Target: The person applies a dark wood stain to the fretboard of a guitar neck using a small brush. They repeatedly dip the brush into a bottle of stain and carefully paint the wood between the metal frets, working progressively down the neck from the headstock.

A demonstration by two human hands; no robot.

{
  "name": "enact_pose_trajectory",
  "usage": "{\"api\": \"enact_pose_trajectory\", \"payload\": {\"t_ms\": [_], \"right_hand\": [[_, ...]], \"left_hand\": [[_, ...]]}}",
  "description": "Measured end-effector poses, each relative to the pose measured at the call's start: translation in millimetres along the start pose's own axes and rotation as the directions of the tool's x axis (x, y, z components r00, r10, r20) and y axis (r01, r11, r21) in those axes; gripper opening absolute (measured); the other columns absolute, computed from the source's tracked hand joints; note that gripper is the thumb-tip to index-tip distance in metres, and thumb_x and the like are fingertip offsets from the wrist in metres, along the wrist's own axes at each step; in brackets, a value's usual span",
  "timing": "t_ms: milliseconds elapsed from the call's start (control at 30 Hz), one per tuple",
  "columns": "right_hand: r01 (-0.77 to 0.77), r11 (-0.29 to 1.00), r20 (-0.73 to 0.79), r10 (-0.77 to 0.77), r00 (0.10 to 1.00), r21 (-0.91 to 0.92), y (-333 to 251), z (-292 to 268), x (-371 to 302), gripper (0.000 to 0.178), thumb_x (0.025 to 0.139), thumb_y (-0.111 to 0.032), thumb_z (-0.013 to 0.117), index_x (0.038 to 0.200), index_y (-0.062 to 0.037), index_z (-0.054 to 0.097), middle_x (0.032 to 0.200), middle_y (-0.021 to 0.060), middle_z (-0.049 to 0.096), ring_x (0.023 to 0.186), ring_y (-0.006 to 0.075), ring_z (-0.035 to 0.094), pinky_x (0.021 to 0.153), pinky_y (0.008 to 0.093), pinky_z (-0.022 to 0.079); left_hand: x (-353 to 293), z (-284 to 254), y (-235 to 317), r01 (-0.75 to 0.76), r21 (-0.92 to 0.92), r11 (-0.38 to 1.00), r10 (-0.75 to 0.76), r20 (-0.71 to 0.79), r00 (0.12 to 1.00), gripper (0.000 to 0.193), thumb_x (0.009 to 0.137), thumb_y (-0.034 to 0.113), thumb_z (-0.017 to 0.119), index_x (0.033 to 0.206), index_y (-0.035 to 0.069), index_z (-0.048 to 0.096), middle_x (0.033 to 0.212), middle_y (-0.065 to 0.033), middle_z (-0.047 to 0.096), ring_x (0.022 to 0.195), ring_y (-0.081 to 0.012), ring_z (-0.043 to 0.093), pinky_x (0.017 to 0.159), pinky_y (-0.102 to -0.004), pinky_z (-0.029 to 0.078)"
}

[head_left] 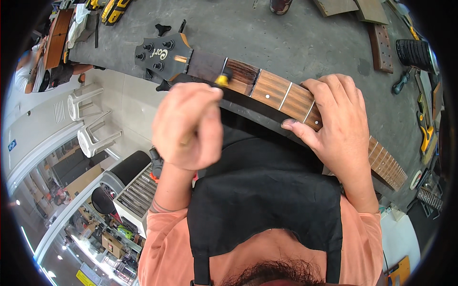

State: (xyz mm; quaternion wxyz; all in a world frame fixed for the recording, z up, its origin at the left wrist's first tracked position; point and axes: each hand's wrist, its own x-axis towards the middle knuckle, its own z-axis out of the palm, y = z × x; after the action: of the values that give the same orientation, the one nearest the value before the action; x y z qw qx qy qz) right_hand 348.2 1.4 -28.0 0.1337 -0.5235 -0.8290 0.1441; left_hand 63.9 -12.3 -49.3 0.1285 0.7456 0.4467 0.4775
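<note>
here we are at the hands: the left hand [188, 126] is curled into a blurred fist, apparently closed round a small tool [223, 78] whose black and yellow head shows just beyond the knuckles. the grip itself is smeared, so the handle is hard to read, and whether that head touches the wood or hangs just over it, i cannot tell. across to the right hand [334, 112], spread wide over the guitar neck [274, 90], thumb at the near edge, fingers over the far one, a straddling hold that seems meant to keep it from sliding or rocking. and the guitar neck itself, lying slantwise along the near side of the worktop [234, 31], face up, so its frets are within easy reach, a darker patch [242, 71] showing beside the tool. follow it left to the black headstock [162, 55], no strings visible on its pegs; follow it right, under the forearm, and more frets come out beyond. further out, a wooden block [380, 47] with holes, a screwdriver [402, 82] and yellow-and-black cutters [424, 131] sit off to the right, probably kept aside to leave elbow room; a yellow-and-black power tool [114, 10] at the far left, and past the edge, white plastic chairs [86, 102] on the floor [131, 107]
</note>
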Motion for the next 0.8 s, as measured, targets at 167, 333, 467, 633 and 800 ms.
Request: {"api": "enact_pose_trajectory", "payload": {"t_ms": [167,333,467,633,800], "right_hand": [[0.003,1.0,0.003,-0.003,1.0,-0.007,0,-2,0,0.072,0.075,-0.048,0.096,0.128,-0.0061,0.072,0.117,0.0115,0.067,0.119,0.0375,0.062,0.103,0.0495,0.049],[0.005,1.0,0.006,-0.005,1.0,-0.002,0,-1,1,0.071,0.075,-0.048,0.096,0.127,-0.0062,0.072,0.116,0.0115,0.067,0.118,0.0377,0.062,0.103,0.0498,0.049],[0.012,1.0,-0.017,-0.011,1.0,0.003,1,0,0,0.069,0.076,-0.047,0.096,0.126,-0.006,0.072,0.116,0.0116,0.067,0.118,0.0382,0.061,0.102,0.05,0.049],[0.02,1.0,-0.016,-0.02,1.0,-0.001,0,-1,1,0.069,0.076,-0.047,0.096,0.126,-0.006,0.072,0.115,0.0119,0.067,0.117,0.0385,0.061,0.102,0.0502,0.05],[0.019,1.0,-0.014,-0.019,1.0,0.004,0,0,1,0.069,0.077,-0.047,0.096,0.127,-0.0055,0.072,0.115,0.0122,0.067,0.117,0.0386,0.061,0.102,0.0504,0.05]], "left_hand": [[3,-2,5,-0.029,0.042,0.999,0.028,0.024,0.999,0.03,0.086,-0.018,0.074,0.113,-0.007,0.075,0.092,-0.02,0.075,0.077,-0.0341,0.074,0.069,-0.0402,0.061],[3,5,19,-0.11,0.023,0.994,0.107,0.122,0.987,0.022,0.097,-0.013,0.071,0.118,-0.007,0.076,0.097,-0.0224,0.079,0.081,-0.0321,0.075,0.074,-0.0405,0.06],[-6,-9,-5,-0.023,0.028,0.999,0.023,-0.002,1.0,0.032,0.082,-0.019,0.077,0.112,-0.008,0.077,0.094,-0.0211,0.078,0.078,-0.0344,0.076,0.069,-0.0415,0.061],[-4,2,10,-0.163,0.028,0.986,0.16,0.082,0.984,0.022,0.094,-0.017,0.072,0.115,-0.01,0.076,0.093,-0.0221,0.078,0.078,-0.0305,0.073,0.071,-0.0394,0.059],[-10,3,9,-0.158,0.066,0.985,0.157,0.022,0.987,0.029,0.083,-0.019,0.078,0.11,-0.009,0.077,0.095,-0.0209,0.078,0.075,-0.0324,0.074,0.066,-0.041,0.061]]}}
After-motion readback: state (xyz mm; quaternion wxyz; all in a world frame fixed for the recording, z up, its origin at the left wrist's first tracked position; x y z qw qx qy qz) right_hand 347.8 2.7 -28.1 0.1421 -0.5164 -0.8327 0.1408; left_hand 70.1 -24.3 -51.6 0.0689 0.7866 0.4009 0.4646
